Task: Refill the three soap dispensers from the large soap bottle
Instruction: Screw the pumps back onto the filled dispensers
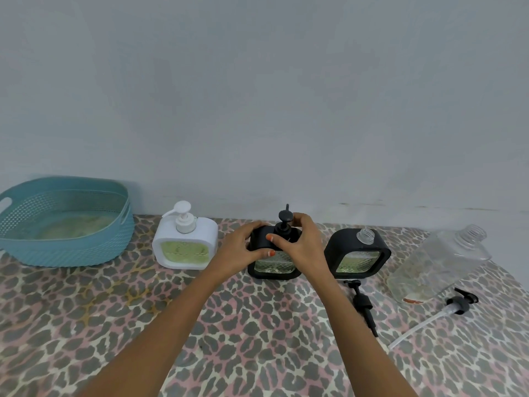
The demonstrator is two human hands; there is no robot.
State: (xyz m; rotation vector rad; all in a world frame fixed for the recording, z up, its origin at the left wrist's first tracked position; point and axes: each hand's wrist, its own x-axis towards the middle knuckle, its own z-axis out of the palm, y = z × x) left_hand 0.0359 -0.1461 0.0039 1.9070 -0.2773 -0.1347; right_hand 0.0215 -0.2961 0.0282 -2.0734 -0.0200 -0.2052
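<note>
1. Leopard-print table covering [114, 325] in pink, grey and cream: we count everything below as standing or lying on it.

2. Black square-framed soap dispenser with a patterned clear window [274, 266], centre, upright, black pump fitted. We hold it with both hands. Our left hand [243, 247] wraps its left shoulder, thumb across the front. Our right hand [303, 242] curls around the pump collar on top, fingers behind, thumb in front.

3. White square-framed soap dispenser with a green-filled window [184, 245], just left of item 2, upright, white pump fitted.

4. Second black framed dispenser [357, 253], just right of item 2, upright, clear threaded neck bare, pale green liquid in the window.

5. Loose black pump with its dip tube [362, 306], lying flat in front of item 4.

6. Large clear plastic soap bottle [438, 265], far right, lying on its side, neck uncapped and pointing away from us.

7. Black-headed pump with a long clear tube [446, 310], lying flat beside item 6.

8. Teal perforated plastic basket [57, 186], far left, against the grey wall [257, 96].
</note>
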